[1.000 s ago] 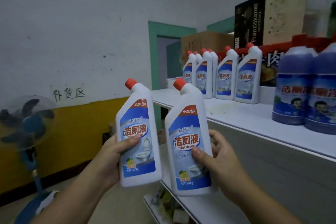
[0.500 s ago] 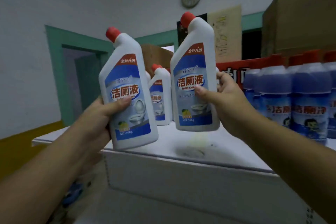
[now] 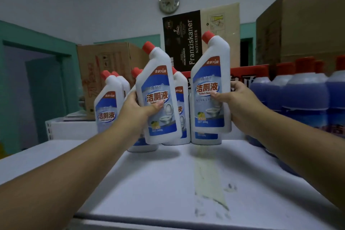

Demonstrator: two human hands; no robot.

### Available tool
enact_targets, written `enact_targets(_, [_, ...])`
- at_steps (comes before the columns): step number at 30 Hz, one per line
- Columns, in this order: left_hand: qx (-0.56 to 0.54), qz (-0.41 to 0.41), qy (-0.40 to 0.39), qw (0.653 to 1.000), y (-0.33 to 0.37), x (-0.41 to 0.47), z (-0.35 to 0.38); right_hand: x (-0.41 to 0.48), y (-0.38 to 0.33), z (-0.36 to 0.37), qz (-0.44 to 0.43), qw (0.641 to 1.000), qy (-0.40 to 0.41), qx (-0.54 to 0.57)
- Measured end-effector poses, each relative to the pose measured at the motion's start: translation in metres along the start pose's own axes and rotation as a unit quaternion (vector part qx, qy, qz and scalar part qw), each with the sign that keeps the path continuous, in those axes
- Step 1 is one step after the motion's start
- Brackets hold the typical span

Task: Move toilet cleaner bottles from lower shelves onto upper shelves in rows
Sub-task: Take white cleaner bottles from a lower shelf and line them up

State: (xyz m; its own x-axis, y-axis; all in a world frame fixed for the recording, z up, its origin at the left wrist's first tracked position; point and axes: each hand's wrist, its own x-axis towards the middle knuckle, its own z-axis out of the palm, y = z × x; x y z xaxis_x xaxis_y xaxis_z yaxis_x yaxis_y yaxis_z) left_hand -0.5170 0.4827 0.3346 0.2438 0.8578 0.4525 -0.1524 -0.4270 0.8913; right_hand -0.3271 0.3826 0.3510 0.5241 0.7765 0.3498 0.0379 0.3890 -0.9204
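Observation:
My left hand (image 3: 137,111) grips a white toilet cleaner bottle (image 3: 158,97) with a red cap and blue label, held tilted just above the white upper shelf (image 3: 168,183). My right hand (image 3: 237,102) grips a second, identical bottle (image 3: 211,87), held a little higher. Both hang in front of a row of several same bottles (image 3: 107,104) standing at the back of the shelf.
Purple-blue cleaner bottles (image 3: 304,102) with red caps stand packed along the shelf's right side. Cardboard boxes (image 3: 104,65) and a dark Franziskaner carton (image 3: 183,41) rise behind the row. A yellowish stain (image 3: 207,179) marks the shelf top. A green door frame is at left.
Both hands have carried their bottles up from the lower level and forward over the upper shelf, close to the standing row. The view has risen with them.

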Motion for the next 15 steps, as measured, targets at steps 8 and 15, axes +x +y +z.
enact_targets(8, [0.046,0.043,-0.036,0.997,-0.037,0.006,0.022,-0.001,0.01,0.0,-0.022,1.0,0.006,0.002])
enact_targets(15, [0.074,0.079,-0.063,0.992,-0.054,0.006,0.027,-0.001,0.015,-0.007,-0.033,0.999,0.028,-0.011])
